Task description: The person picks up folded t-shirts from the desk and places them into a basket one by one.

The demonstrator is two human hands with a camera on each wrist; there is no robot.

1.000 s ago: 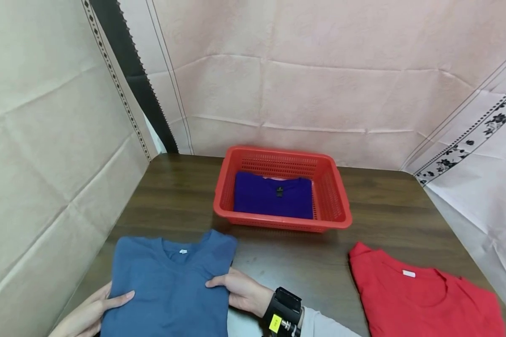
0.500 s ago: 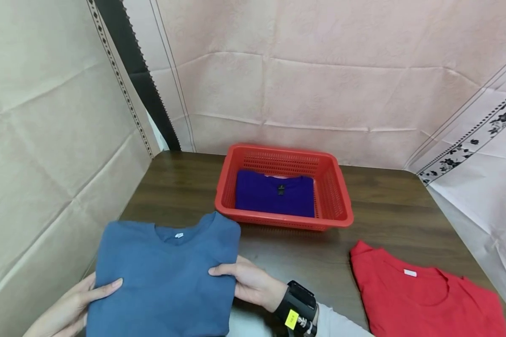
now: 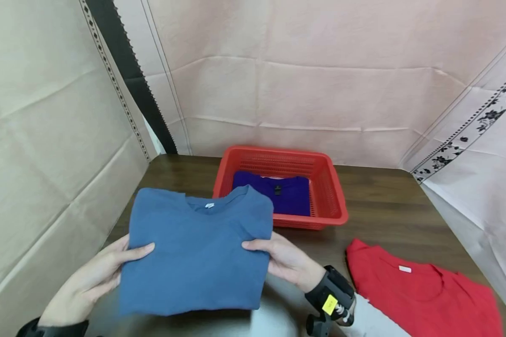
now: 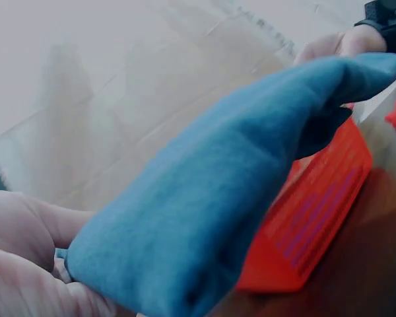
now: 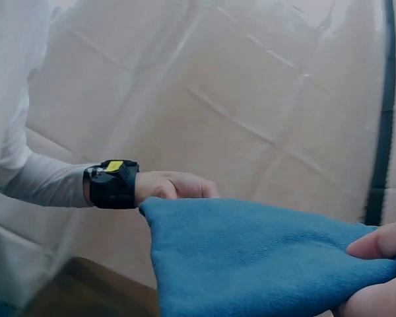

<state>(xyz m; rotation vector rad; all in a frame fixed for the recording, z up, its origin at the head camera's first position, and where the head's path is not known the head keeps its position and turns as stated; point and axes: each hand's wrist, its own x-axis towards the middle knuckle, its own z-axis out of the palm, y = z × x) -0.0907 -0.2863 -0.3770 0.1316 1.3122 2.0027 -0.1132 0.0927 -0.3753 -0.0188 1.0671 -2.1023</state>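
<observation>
A folded blue T-shirt (image 3: pixel 198 257) is held up off the table between both hands, its collar toward the basket. My left hand (image 3: pixel 97 276) pinches its left edge, thumb on top and fingers underneath. At the right edge my right hand (image 3: pixel 288 260) grips it the same way. In the left wrist view the blue T-shirt (image 4: pixel 191 178) sags between the hands; in the right wrist view the T-shirt (image 5: pixel 251 257) spans between them too. Behind it stands a red plastic basket (image 3: pixel 329 187) with a folded navy-purple T-shirt (image 3: pixel 293 196) inside, partly hidden by the blue one.
A folded red T-shirt (image 3: pixel 421 290) lies on the wooden table (image 3: pixel 375 201) at the right. Pale cloth sheets (image 3: pixel 303 93) hang behind the table and along both sides. Black wrist devices (image 3: pixel 333 295) are strapped on both wrists.
Both hands have lifted the blue T-shirt and carried it forward and to the right, so it now overlaps the basket's front left corner in view. The basket and red T-shirt have stayed put.
</observation>
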